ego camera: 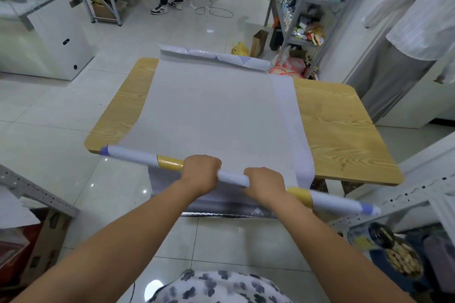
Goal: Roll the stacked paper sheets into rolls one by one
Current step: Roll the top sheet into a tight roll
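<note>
Both hands (200, 173) (266, 186) grip paper roll (231, 177) (near edge), motion-blurred, wooden table (339, 125).

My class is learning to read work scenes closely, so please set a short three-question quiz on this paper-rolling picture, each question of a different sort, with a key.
1. True or false: both hands grip the roll at the near edge of the wooden table.
2. Multiple choice: the far end of the flat sheet is A) curled up, B) taped down, C) torn off.
3. Fill in: beside each hand the roll shows a band coloured ____.

Key
1. True: the left hand and the right hand both close over it.
2. A.
3. Yellow.
</note>
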